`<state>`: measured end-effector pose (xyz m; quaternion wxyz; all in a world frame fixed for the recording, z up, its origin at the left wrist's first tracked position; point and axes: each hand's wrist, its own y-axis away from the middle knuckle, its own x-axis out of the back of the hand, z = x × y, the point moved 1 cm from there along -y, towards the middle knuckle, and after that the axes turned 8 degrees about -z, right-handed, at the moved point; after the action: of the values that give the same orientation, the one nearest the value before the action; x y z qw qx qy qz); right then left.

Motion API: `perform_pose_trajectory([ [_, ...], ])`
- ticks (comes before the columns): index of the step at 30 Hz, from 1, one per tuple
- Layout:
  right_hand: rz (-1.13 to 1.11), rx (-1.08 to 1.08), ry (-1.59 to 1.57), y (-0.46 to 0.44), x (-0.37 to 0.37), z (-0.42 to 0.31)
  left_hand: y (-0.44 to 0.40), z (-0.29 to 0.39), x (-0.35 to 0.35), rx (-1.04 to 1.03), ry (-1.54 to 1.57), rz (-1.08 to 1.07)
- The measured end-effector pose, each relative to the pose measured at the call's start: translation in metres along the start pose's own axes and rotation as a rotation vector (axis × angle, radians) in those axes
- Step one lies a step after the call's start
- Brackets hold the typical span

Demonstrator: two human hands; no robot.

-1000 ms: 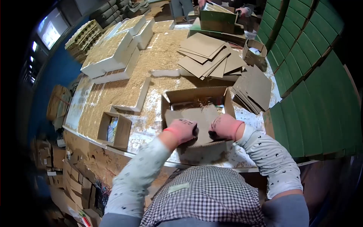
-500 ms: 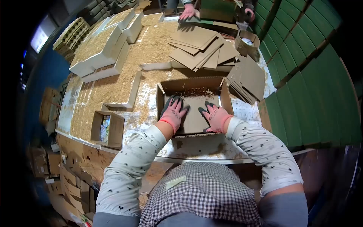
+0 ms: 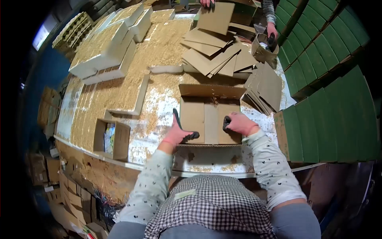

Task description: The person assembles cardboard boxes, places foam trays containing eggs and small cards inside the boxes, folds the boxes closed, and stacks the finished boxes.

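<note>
Side flaps (image 3: 192,116) are now down, half closing the cardboard box (image 3: 213,91). Left hand (image 3: 176,133) spreads; right hand (image 3: 239,123) curls, pinch unclear.

I now have the box's (image 3: 211,91) side flaps (image 3: 191,117) folded inward, with a strip of the inner sheet (image 3: 211,124) showing between. My left grip (image 3: 177,132), earlier flat inside, spans the box's left edge; my right grip (image 3: 238,122) has lifted and curled over the right flap (image 3: 231,109). Beyond, a co-worker's hand (image 3: 207,3) now raises a card (image 3: 217,18), their other hand (image 3: 272,32) at a carton (image 3: 261,55).
</note>
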<state>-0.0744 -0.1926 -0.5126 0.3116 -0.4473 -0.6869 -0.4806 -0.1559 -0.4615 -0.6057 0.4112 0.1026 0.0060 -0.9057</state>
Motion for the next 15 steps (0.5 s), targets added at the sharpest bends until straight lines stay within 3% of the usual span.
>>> perform_pose_trajectory([
  [2,0.245,-0.007,-1.299,0.008,-0.009,0.043,0.010,0.015,0.001,0.160,-0.014,-0.004],
  [3,0.613,-0.149,-1.476,0.023,-0.005,0.030,0.013,0.018,0.006,0.115,-0.021,-0.045],
  [4,0.501,-0.241,-1.321,0.028,-0.026,0.045,0.011,0.020,0.012,0.054,-0.021,-0.101],
  [6,0.590,-0.312,-0.168,0.047,-0.078,0.026,0.014,0.049,0.013,0.225,-0.128,-0.204],
  [7,0.491,-0.407,-0.301,0.066,-0.061,-0.002,0.012,0.051,0.012,0.147,-0.156,-0.192],
  [8,0.394,-0.512,-0.419,0.086,-0.043,-0.032,0.010,0.054,0.012,0.212,-0.029,-0.247],
  [9,0.553,-0.231,-0.882,0.099,-0.059,-0.045,0.011,0.061,0.008,0.105,-0.127,-0.341],
  [10,0.698,-0.069,-1.085,0.111,-0.058,-0.055,0.001,0.067,0.000,-0.009,-0.214,-0.414],
  [12,0.831,-0.295,-0.569,0.171,0.002,-0.055,-0.032,0.101,-0.054,0.048,-0.116,-0.506],
  [14,1.076,-0.240,-0.876,0.235,0.068,-0.065,-0.073,0.137,-0.111,0.034,0.027,-0.540],
  [15,1.168,-0.210,-1.013,0.275,0.113,-0.082,-0.093,0.154,-0.145,0.197,0.507,-0.467],
])
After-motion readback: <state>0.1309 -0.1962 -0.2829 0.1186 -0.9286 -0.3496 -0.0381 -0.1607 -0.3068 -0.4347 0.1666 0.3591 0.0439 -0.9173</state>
